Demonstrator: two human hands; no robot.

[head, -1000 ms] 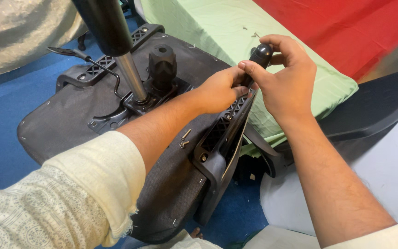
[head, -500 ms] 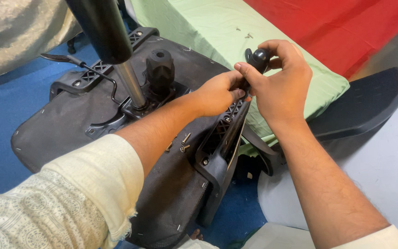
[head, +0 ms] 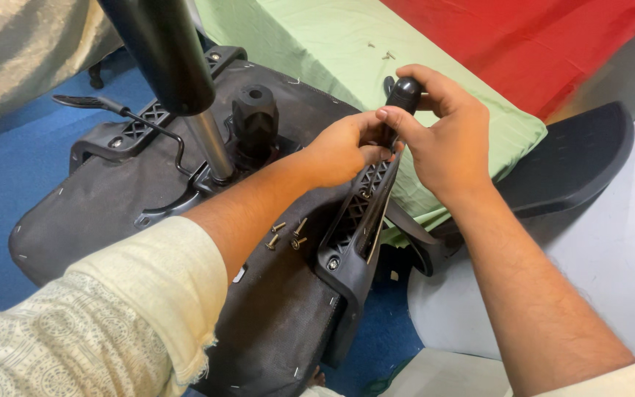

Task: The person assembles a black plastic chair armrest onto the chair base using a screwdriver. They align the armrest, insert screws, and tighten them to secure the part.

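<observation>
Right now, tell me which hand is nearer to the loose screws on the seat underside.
Left. The left hand grips the armrest bracket just above the loose screws; the right hand is higher up, on the screwdriver handle.

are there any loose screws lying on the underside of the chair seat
Yes, a few loose screws lie on the black seat underside, beside the left forearm.

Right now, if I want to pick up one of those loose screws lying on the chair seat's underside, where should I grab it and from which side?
Pinch one of the loose screws across its shank, coming straight down from above. They lie flat on the seat underside, beside the left forearm and the armrest bracket, so a sideways approach looks crowded.
</observation>
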